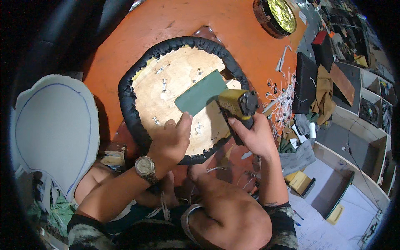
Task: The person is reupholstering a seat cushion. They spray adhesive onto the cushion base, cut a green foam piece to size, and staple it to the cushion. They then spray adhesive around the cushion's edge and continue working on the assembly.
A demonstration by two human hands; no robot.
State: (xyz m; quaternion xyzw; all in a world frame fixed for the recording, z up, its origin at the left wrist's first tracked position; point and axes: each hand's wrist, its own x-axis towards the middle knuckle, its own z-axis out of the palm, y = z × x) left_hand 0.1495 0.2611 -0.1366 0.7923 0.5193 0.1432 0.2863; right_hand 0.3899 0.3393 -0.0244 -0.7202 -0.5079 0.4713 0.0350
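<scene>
A round seat base [183, 71] lies upside down on the orange table [200, 21]: bare plywood with black vinyl stapled around its rim [125, 104]. My left hand [171, 141], with a wristwatch, pinches a green rectangular card [201, 92] flat against the wood. My right hand [254, 135] grips a yellow and black staple gun [237, 106], its nose down at the card's right edge near the rim.
A white foam piece with a blue outline [54, 125] leans at the left. A round black and yellow object [277, 16] sits at the table's far edge. White strings [281, 98], dark fabric pieces [308, 83] and shelves [358, 137] crowd the right side.
</scene>
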